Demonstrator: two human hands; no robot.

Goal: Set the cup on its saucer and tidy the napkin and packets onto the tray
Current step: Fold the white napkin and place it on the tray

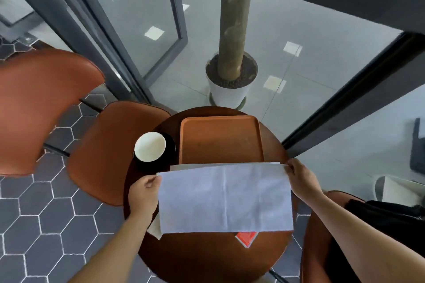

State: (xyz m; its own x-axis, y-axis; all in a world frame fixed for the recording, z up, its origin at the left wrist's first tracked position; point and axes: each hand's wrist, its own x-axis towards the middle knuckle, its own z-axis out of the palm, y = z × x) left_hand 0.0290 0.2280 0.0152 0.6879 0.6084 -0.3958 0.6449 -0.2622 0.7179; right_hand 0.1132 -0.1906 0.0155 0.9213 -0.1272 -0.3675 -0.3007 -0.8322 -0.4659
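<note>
A white napkin (pixel 225 200) hangs spread above the round wooden table (pixel 207 257). My left hand (pixel 143 193) pinches its upper left corner and my right hand (pixel 301 179) pinches its upper right corner. Beyond the napkin lies the orange tray (pixel 220 140), nothing on its visible part. Left of the tray a white cup (pixel 150 146) stands on a black saucer (pixel 170 145). A red packet (pixel 246 238) peeks out under the napkin's lower edge. A pale packet (pixel 156 228) shows at the napkin's lower left, partly hidden by my left wrist.
Brown chairs stand at the left: one close to the table (pixel 101 154), another farther out (pixel 39 108). A third chair (pixel 322 236) is at the right. A potted trunk in a white pot (pixel 230 89) stands behind glass walls beyond the table.
</note>
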